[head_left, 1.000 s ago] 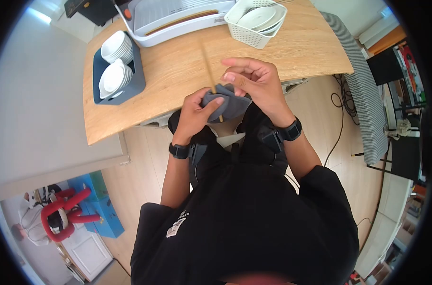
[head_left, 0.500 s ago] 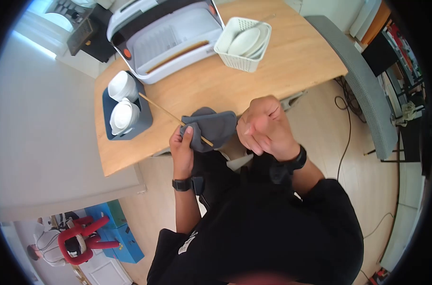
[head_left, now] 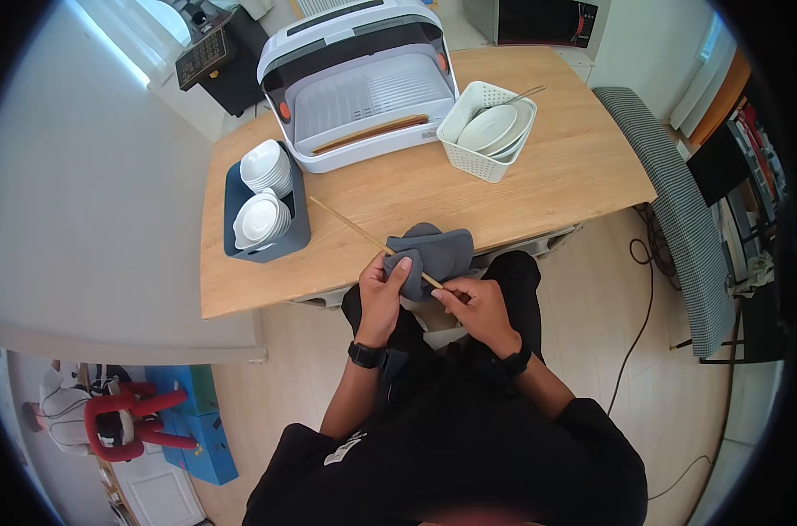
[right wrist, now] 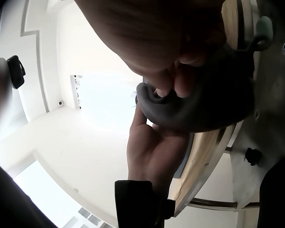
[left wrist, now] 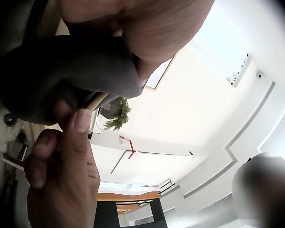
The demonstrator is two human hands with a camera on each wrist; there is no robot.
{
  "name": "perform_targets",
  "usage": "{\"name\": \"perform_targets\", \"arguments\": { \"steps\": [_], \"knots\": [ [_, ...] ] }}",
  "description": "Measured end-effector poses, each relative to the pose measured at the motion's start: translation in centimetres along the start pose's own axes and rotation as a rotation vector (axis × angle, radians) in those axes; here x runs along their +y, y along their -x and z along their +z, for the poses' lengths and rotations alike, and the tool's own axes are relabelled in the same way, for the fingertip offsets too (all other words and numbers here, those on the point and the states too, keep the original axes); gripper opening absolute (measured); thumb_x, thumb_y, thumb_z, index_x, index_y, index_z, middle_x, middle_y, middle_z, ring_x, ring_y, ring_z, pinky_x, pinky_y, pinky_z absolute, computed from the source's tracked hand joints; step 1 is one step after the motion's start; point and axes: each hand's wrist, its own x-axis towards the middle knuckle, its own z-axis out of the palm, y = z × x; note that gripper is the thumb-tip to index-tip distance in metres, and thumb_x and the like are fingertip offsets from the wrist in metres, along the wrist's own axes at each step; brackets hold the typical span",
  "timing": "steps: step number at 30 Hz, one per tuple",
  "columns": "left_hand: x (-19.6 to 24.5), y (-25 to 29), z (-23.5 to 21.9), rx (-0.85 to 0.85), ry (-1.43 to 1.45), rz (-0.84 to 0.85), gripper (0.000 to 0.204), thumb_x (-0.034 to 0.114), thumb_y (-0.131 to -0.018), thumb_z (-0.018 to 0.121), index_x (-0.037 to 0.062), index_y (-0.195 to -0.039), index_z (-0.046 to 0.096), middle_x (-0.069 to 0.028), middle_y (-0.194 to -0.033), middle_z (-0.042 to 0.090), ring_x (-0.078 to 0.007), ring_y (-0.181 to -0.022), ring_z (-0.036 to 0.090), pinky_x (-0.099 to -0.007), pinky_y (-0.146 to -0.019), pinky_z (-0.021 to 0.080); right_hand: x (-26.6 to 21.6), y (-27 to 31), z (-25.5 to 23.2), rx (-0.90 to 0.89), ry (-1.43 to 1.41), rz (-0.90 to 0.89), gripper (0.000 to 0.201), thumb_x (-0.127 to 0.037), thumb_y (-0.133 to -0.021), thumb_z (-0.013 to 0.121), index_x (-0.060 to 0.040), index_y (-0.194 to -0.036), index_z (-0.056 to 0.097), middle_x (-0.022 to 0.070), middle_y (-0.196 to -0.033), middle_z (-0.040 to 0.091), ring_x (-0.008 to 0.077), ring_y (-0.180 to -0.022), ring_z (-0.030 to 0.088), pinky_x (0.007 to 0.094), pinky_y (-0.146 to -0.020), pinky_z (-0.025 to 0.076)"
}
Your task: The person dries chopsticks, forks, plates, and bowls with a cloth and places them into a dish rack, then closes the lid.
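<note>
Stick [head_left: 355, 228] and cloth [head_left: 447, 250] are together at the surface's near edge, in front of the person, with the cloth folded around part of the stick. The stick's long axis slants from far left to near right: its far end lies free, near the blue-grey bin [head_left: 267, 254], and its near end points to the right hand [head_left: 482, 311], the nearer of the two to that end. The left hand [head_left: 378, 307] grips the cloth around the stick, thumb on top and almost closed. The right hand pinches the near end between thumb and forefinger, its other fingers curled.

Counted, there are two hands, one cloth and one stick between them. On the surface [head_left: 583, 167] stand one bin with two stacks of white bowls [head_left: 260, 219], one lidded box [head_left: 363, 158] with more sticks [head_left: 372, 133] along its front, and one white basket [head_left: 473, 164]. The basket holds one utensil [head_left: 526, 92] and several plates [head_left: 486, 129]; their exact number, like that of the bowls and the boxed sticks, cannot be told.
</note>
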Motion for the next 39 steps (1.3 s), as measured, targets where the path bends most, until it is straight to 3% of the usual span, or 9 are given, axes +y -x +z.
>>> {"name": "perform_targets", "arguments": {
  "steps": [7, 14, 16, 19, 23, 25, 29, 33, 39],
  "knots": [
    [0.0, -0.7, -0.2, -0.033, -0.054, 0.003, 0.021, 0.013, -0.100, 0.065, -0.0007, -0.115, 0.064, -0.0044, -0.104, 0.071, -0.0075, -0.091, 0.064, -0.0232, -0.082, 0.051, -1.0, -0.9, -1.1, -0.012, -0.086, 0.038, 0.017, -0.014, -0.091, 0.075, 0.0029, -0.091, 0.075, 0.0043, -0.067, 0.068, 0.0054, -0.058, 0.061, 0.0218, -0.052, 0.045],
    [2.8, -3.2, -5.4, 0.226, 0.061, 0.114, 0.026, 0.021, -0.102, 0.062, -0.0010, -0.115, 0.065, -0.0059, -0.107, 0.071, -0.0111, -0.093, 0.066, -0.0261, -0.085, 0.053, 0.6, -1.1, -4.6, 0.027, -0.102, 0.015, 0.018, -0.016, -0.093, 0.073, 0.0024, -0.094, 0.076, 0.0024, -0.065, 0.067, 0.0044, -0.054, 0.056, 0.0216, -0.049, 0.042],
    [3.9, -3.9, -6.9, 0.298, 0.060, 0.138, 0.026, 0.022, -0.102, 0.061, -0.0009, -0.115, 0.065, -0.0066, -0.108, 0.071, -0.0122, -0.095, 0.066, -0.0270, -0.086, 0.053, 1.5, -1.0, -6.9, 0.094, -0.171, 0.114, 0.021, -0.019, -0.095, 0.070, 0.0013, -0.094, 0.076, 0.0013, -0.064, 0.065, 0.0036, -0.051, 0.052, 0.0200, -0.048, 0.038],
    [4.1, -5.5, -9.3, 0.368, 0.047, 0.237, 0.025, 0.023, -0.103, 0.061, 0.0006, -0.113, 0.067, -0.0063, -0.107, 0.072, -0.0131, -0.094, 0.067, -0.0277, -0.085, 0.054, 2.7, -0.9, -10.8, 0.274, -0.201, 0.098, 0.022, -0.022, -0.097, 0.068, -0.0010, -0.097, 0.075, -0.0009, -0.064, 0.062, 0.0032, -0.052, 0.049, 0.0195, -0.048, 0.037],
    [2.9, -7.3, -9.9, 0.355, -0.001, 0.238, 0.025, 0.023, -0.102, 0.062, -0.0009, -0.110, 0.067, -0.0049, -0.103, 0.072, -0.0104, -0.092, 0.065, -0.0253, -0.083, 0.051, 3.2, -0.9, -15.5, 0.449, -0.135, 0.032, 0.023, -0.023, -0.098, 0.067, -0.0020, -0.100, 0.075, -0.0018, -0.068, 0.063, 0.0028, -0.056, 0.049, 0.0194, -0.050, 0.038],
    [1.3, -7.9, -9.7, 0.390, -0.488, 0.382, 0.026, 0.022, -0.102, 0.063, -0.0033, -0.105, 0.067, -0.0035, -0.097, 0.070, -0.0074, -0.088, 0.061, -0.0228, -0.080, 0.048, 2.0, -1.2, -17.6, 0.530, -0.092, 0.025, 0.024, -0.023, -0.099, 0.066, -0.0015, -0.101, 0.075, -0.0025, -0.070, 0.062, 0.0025, -0.058, 0.047, 0.0196, -0.052, 0.037],
    [0.3, -8.1, -9.8, 0.364, -0.581, 0.452, 0.029, 0.023, -0.100, 0.066, -0.0057, -0.104, 0.067, -0.0026, -0.093, 0.069, -0.0068, -0.085, 0.058, -0.0226, -0.078, 0.047, -0.1, -3.6, -19.2, 0.473, 0.068, -0.002, 0.026, -0.023, -0.099, 0.065, 0.0005, -0.107, 0.074, -0.0026, -0.072, 0.061, 0.0036, -0.058, 0.045, 0.0206, -0.053, 0.036],
    [0.8, -7.7, -9.9, 0.338, -0.528, 0.376, 0.030, 0.023, -0.099, 0.067, -0.0060, -0.106, 0.067, -0.0039, -0.093, 0.070, -0.0077, -0.085, 0.059, -0.0233, -0.078, 0.048, -2.0, -9.1, -18.5, 0.369, 0.186, -0.059, 0.027, -0.023, -0.098, 0.065, 0.0015, -0.108, 0.074, -0.0013, -0.071, 0.061, 0.0046, -0.058, 0.047, 0.0219, -0.053, 0.038],
    [0.4, -7.7, -10.0, 0.335, -0.511, 0.419, 0.030, 0.022, -0.099, 0.068, -0.0062, -0.109, 0.067, -0.0048, -0.095, 0.070, -0.0082, -0.086, 0.061, -0.0240, -0.079, 0.049, -3.1, -19.8, -14.8, 0.098, 0.401, -0.302, 0.025, -0.023, -0.098, 0.065, -0.0009, -0.106, 0.076, -0.0010, -0.066, 0.061, 0.0058, -0.056, 0.049, 0.0235, -0.051, 0.040]
  ]
}}
